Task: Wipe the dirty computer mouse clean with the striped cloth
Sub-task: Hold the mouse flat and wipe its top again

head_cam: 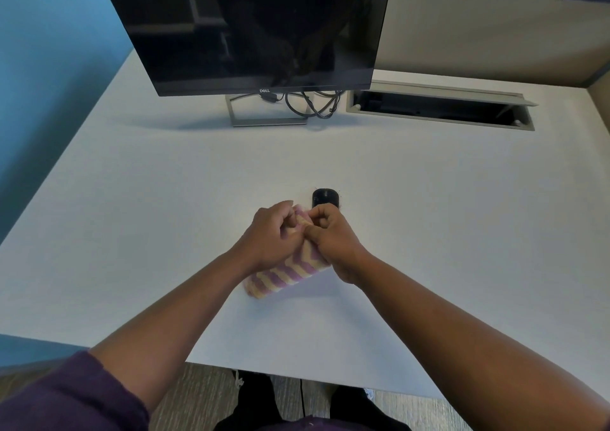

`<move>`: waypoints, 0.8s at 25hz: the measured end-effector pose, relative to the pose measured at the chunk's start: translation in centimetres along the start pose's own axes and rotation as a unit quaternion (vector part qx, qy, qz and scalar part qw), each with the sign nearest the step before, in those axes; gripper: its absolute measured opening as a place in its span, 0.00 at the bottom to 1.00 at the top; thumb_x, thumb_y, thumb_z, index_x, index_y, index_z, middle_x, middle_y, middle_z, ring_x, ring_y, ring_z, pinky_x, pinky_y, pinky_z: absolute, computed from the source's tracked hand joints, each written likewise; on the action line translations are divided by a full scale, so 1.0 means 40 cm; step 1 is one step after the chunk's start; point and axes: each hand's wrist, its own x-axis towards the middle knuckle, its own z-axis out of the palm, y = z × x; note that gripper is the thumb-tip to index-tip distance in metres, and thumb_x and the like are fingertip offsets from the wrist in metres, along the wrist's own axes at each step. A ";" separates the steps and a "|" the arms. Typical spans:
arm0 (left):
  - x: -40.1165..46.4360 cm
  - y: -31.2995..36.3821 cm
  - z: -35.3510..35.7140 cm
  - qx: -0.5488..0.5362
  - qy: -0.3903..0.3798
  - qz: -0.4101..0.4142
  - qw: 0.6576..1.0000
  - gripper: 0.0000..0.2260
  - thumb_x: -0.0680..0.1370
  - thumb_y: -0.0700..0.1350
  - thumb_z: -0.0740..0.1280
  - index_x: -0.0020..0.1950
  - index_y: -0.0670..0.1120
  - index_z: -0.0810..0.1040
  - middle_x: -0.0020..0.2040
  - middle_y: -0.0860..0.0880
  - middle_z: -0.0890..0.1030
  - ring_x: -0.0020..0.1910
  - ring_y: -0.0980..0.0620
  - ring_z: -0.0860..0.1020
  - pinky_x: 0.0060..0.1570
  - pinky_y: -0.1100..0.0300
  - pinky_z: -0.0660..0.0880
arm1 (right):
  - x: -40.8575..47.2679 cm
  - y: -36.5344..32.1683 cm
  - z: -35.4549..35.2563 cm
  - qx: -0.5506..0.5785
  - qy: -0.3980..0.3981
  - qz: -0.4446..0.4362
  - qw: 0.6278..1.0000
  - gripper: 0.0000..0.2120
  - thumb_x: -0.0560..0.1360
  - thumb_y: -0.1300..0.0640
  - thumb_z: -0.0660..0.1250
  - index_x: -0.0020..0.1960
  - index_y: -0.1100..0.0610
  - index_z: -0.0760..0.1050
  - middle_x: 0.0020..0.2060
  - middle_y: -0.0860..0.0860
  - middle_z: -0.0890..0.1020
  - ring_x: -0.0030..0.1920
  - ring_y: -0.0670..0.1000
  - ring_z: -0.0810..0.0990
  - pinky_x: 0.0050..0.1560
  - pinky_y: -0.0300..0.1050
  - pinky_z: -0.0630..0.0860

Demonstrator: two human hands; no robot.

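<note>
The striped cloth is gripped by the left hand and right hand; the black mouse lies just beyond them, untouched.

Both forearms reach forward; the left hand and right hand meet knuckle to knuckle, fingers curled, pinching the cloth.
</note>
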 end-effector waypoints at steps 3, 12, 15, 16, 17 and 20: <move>0.008 -0.012 -0.019 0.063 -0.006 -0.032 0.997 0.09 0.72 0.53 0.64 0.39 0.52 0.66 0.33 0.58 0.73 0.37 0.57 0.72 0.49 0.50 0.67 | -0.002 0.002 0.019 0.069 -0.047 0.022 0.996 0.10 0.81 0.67 0.63 0.60 0.57 0.72 0.56 0.61 0.83 0.50 0.53 0.83 0.46 0.49 0.80; 0.045 -0.038 -0.032 0.033 0.022 -0.037 0.999 0.10 0.69 0.49 0.64 0.38 0.48 0.64 0.29 0.55 0.66 0.31 0.53 0.63 0.34 0.57 0.65 | 0.031 0.047 -0.030 -0.230 0.118 -0.172 0.950 0.12 0.75 0.62 0.63 0.52 0.48 0.78 0.47 0.41 0.82 0.46 0.41 0.79 0.46 0.40 0.74; 0.063 -0.046 -0.024 0.031 0.028 -0.036 0.998 0.09 0.68 0.47 0.65 0.39 0.48 0.64 0.27 0.57 0.65 0.30 0.53 0.62 0.34 0.58 0.64 | 0.084 0.083 -0.107 -0.357 0.159 -0.227 0.892 0.16 0.78 0.59 0.63 0.64 0.55 0.78 0.63 0.51 0.81 0.63 0.54 0.76 0.62 0.49 0.73; 0.071 -0.047 -0.023 0.031 0.030 -0.033 0.999 0.09 0.67 0.46 0.65 0.39 0.48 0.65 0.27 0.57 0.65 0.30 0.52 0.62 0.35 0.59 0.64 | 0.101 0.096 -0.130 -0.384 0.153 -0.231 0.881 0.18 0.79 0.56 0.63 0.68 0.56 0.77 0.68 0.53 0.78 0.68 0.57 0.73 0.68 0.53 0.70; 0.079 -0.047 -0.023 0.032 0.030 -0.029 0.999 0.09 0.67 0.46 0.65 0.39 0.48 0.65 0.26 0.57 0.65 0.30 0.52 0.62 0.36 0.59 0.65 | 0.116 0.106 -0.148 -0.405 0.141 -0.231 0.873 0.21 0.81 0.52 0.61 0.71 0.55 0.75 0.71 0.52 0.76 0.73 0.57 0.70 0.72 0.54 0.66; 0.108 -0.049 -0.022 0.043 0.008 -0.026 0.999 0.08 0.69 0.45 0.66 0.40 0.51 0.66 0.27 0.57 0.67 0.31 0.53 0.65 0.42 0.58 0.65 | 0.149 0.130 -0.174 -0.476 0.106 -0.231 0.842 0.26 0.83 0.41 0.52 0.77 0.49 0.68 0.78 0.47 0.69 0.80 0.52 0.58 0.75 0.54 0.54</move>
